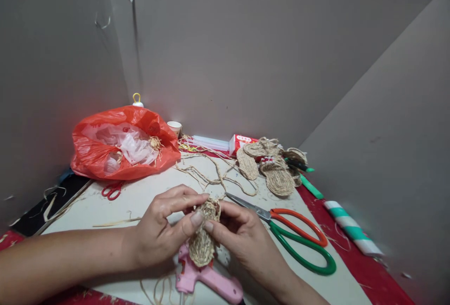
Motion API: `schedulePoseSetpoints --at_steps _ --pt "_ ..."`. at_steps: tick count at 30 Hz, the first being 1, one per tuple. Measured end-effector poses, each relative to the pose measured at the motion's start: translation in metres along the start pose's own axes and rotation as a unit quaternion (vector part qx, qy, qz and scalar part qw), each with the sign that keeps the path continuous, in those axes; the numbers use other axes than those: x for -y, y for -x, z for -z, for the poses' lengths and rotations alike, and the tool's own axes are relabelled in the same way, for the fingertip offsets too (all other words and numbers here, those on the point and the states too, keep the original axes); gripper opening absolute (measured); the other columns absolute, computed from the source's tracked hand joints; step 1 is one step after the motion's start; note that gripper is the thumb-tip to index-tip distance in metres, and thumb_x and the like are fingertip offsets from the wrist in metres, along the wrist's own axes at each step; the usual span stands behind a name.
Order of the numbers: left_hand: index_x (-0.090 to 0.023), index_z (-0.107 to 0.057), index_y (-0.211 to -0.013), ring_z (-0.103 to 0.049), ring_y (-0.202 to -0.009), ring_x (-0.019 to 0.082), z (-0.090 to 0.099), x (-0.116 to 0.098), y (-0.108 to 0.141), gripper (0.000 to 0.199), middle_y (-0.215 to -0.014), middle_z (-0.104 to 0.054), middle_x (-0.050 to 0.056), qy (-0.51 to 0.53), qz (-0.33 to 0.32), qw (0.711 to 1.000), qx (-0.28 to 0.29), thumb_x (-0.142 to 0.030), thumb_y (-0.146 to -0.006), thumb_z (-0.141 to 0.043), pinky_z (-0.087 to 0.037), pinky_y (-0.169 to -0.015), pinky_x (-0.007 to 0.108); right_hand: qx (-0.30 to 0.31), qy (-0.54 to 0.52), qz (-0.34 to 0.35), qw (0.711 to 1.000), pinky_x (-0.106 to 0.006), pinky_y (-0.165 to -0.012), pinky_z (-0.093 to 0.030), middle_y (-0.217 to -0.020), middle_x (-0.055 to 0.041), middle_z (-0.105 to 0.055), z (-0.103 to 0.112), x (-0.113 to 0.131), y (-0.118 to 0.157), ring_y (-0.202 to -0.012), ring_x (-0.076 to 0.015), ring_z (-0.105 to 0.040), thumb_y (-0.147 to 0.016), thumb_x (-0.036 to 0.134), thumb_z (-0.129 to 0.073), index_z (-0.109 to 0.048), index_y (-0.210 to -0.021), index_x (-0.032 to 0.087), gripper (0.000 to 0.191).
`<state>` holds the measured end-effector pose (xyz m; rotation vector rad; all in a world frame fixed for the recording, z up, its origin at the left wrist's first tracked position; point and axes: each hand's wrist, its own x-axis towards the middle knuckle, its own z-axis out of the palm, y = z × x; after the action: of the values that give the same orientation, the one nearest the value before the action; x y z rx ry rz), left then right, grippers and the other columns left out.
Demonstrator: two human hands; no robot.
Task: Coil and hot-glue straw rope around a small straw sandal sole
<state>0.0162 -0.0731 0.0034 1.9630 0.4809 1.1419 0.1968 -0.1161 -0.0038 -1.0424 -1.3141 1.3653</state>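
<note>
Between my two hands is a small woven straw sole (202, 249), its rounded lower end pointing toward me. My left hand (172, 223) grips its upper left side, thumb on the face and fingers curled over the top. From the right, my right hand (235, 230) pinches the upper edge with thumb and forefinger. Just below the sole lies a pink glue gun (207, 279), partly covered by it. Large scissors (281, 223) with one orange and one green handle lie to the right of my right hand. Braided straw cord (218, 178) trails beyond my fingers.
A red plastic bag (126, 169) stands back left, with small red scissors (113, 191) before it. Several finished straw soles (279, 178) lie piled back right beside a red and white box (242, 143). A green-striped roll (353, 227) rests on the right edge. Grey walls enclose the table.
</note>
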Motion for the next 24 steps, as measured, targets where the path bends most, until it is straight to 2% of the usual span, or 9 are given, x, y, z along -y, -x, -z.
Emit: schedulePoseSetpoints --at_steps 3,5,9,11,13,18,24 --pt "-0.021 -0.07 -0.116 -0.061 -0.081 0.017 -0.001 0.001 0.0 0.028 -0.088 -0.065 0.007 -0.003 -0.001 1.0 0.011 -0.022 -0.092 -0.055 -0.049 -0.074 0.03 -0.002 0.005 0.002 1.0 -0.025 -0.071 -0.049 -0.08 0.0004 -0.071 -0.001 -0.003 0.0 -0.076 -0.0153 -0.062 -0.08 0.019 -0.069 -0.076 -0.098 0.021 0.02" --pt "-0.019 -0.071 -0.111 -0.061 -0.081 0.017 0.0 0.0 0.0 0.025 -0.086 -0.065 0.007 0.0 0.023 1.0 0.019 -0.026 -0.093 -0.055 -0.049 -0.074 0.03 -0.003 0.0 -0.004 1.0 -0.024 -0.07 -0.049 -0.079 0.0007 -0.072 -0.001 -0.003 0.001 -0.074 -0.0147 -0.062 -0.08 0.02 -0.07 -0.076 -0.097 0.022 0.019" --pt "-0.021 -0.066 -0.113 -0.06 -0.089 0.019 0.001 -0.004 -0.003 0.03 -0.095 -0.064 0.006 0.052 0.123 0.991 0.003 -0.039 -0.093 -0.053 -0.048 -0.081 0.031 -0.01 -0.011 -0.011 1.0 -0.024 -0.073 -0.05 -0.082 -0.0005 -0.073 -0.001 0.001 0.001 -0.077 -0.0155 -0.064 -0.078 0.025 -0.074 -0.077 -0.096 0.023 0.018" --pt "-0.023 -0.062 -0.118 -0.059 -0.083 0.016 0.002 -0.006 -0.005 0.035 -0.096 -0.062 0.004 0.105 0.184 0.977 -0.017 -0.045 -0.093 -0.052 -0.048 -0.077 0.029 -0.011 -0.029 -0.01 0.999 -0.026 -0.075 -0.051 -0.083 -0.0013 -0.074 -0.002 0.004 0.001 -0.078 -0.0159 -0.065 -0.079 0.029 -0.074 -0.077 -0.095 0.023 0.018" --pt "-0.021 -0.06 -0.114 -0.056 -0.074 0.014 0.002 -0.006 -0.006 0.038 -0.089 -0.059 0.002 0.152 0.228 0.961 -0.016 -0.049 -0.091 -0.052 -0.047 -0.07 0.028 -0.011 -0.042 -0.01 0.999 -0.026 -0.076 -0.051 -0.083 -0.0014 -0.074 -0.002 0.005 0.001 -0.076 -0.0153 -0.065 -0.079 0.031 -0.075 -0.077 -0.093 0.023 0.017" --pt "-0.015 -0.058 -0.099 -0.049 -0.068 0.012 0.001 -0.002 -0.009 0.03 -0.077 -0.056 0.0 0.164 0.278 0.946 0.038 -0.038 -0.081 -0.068 -0.042 -0.064 0.026 -0.022 -0.04 -0.012 0.999 -0.023 -0.071 -0.05 -0.077 0.0005 -0.071 -0.004 0.004 0.002 -0.075 -0.0144 -0.062 -0.072 0.028 -0.081 -0.075 -0.088 0.021 0.019" --pt "-0.015 -0.058 -0.087 -0.045 -0.059 0.009 0.001 0.0 -0.011 0.021 -0.068 -0.051 -0.004 0.157 0.311 0.937 0.036 -0.029 -0.077 -0.07 -0.037 -0.055 0.021 -0.01 -0.047 -0.038 0.998 -0.019 -0.064 -0.046 -0.071 0.0031 -0.065 -0.007 0.005 0.001 -0.067 -0.0107 -0.056 -0.068 0.025 -0.083 -0.072 -0.083 0.018 0.02"
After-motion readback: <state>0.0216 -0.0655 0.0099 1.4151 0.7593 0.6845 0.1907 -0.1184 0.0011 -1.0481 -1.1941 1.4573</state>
